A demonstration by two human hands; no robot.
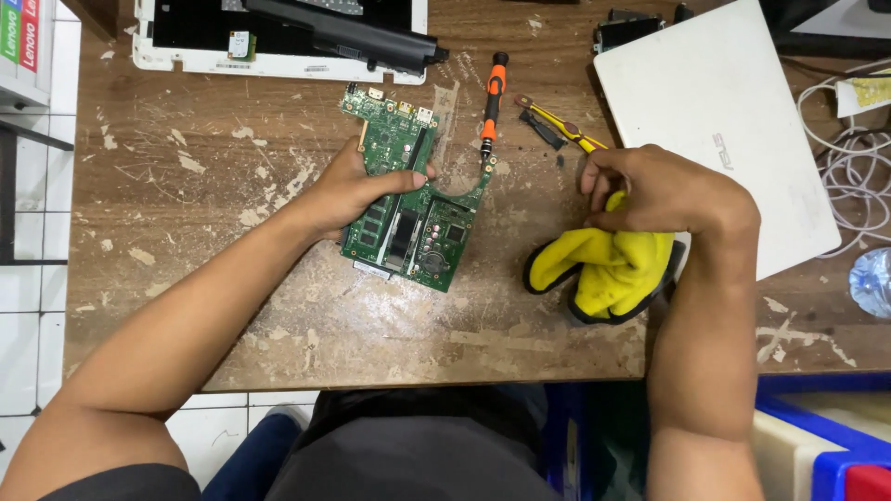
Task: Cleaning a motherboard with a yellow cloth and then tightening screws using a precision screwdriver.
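Left hand [357, 190] grips the green board [413, 199] at frame centre, tilted off the tabletop [186, 176], while right hand [664, 190] pinches a yellow cloth [613, 264] right of centre; a one-sided grip risks the board slipping or flexing.
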